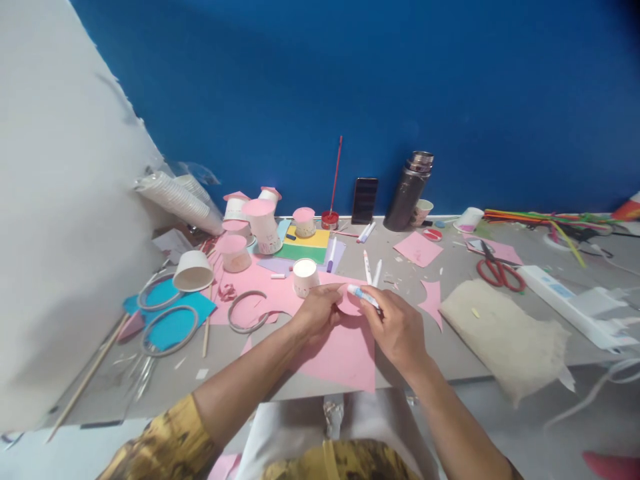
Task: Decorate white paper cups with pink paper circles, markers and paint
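Observation:
My right hand (400,327) is closed around a white and blue glue stick (365,295), its tip against a small pink paper piece (350,305). Pinched in my left hand (320,312) is that same paper piece, which looks rounded. My left fingers hide part of its edge. Beneath both hands spreads a large pink sheet (345,360) reaching toward the table's front edge. Just beyond my left hand stands an upside-down paper cup (305,277) with small marks on its side. Two white markers (377,272) lie beyond my right hand.
Cups with pink paper tops (263,227) stand at the back left, near stacked cups (175,200). Grey rings (170,330) and blue paper lie left. Red-handled scissors (500,272), a power strip (570,307) and a beige cloth-like piece (500,327) lie right. A dark flask (407,193) and phone (365,200) stand behind.

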Demonstrator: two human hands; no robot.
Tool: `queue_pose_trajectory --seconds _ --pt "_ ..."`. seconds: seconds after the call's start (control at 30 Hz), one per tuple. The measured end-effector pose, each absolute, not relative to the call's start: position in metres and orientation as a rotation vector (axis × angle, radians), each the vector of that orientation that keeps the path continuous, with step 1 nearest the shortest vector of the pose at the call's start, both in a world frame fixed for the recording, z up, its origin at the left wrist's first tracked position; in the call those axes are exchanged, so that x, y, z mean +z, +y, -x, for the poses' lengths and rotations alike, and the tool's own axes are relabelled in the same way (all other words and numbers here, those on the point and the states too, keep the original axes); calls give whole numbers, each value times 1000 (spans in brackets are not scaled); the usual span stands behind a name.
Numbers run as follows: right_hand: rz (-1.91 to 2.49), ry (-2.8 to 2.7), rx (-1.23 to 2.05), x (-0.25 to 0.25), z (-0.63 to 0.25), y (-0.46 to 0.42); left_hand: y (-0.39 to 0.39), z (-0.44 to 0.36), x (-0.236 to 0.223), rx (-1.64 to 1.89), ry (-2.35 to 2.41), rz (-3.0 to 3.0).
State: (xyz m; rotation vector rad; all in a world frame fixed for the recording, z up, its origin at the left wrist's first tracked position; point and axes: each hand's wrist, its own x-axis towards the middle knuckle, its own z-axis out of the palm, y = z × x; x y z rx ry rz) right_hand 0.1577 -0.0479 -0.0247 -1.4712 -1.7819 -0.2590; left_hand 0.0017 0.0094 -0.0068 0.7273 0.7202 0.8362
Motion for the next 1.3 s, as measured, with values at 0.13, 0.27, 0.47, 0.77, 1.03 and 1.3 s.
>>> queue_pose_trajectory --seconds 0.13,0.27,0.47,0.77,1.03,1.3 --pt "1491 -1785 -277 -27 -157 -48 9 -2 -10 851 717 -763" --pt "1492 -1821 -272 -30 -157 -46 9 -2 -11 853 724 -831" --pt "1407 -1910 -190 -30 -159 -44 11 2 -13 861 775 -933" --pt "1334 -2066 -129 -21 -168 -50 10 2 -12 904 777 -854" --pt "1507 -1936 -219 -26 -175 -49 12 0 -6 871 797 -688" --pt "1475 -1932 -216 -27 -166 -47 11 -2 -9 856 803 -694"
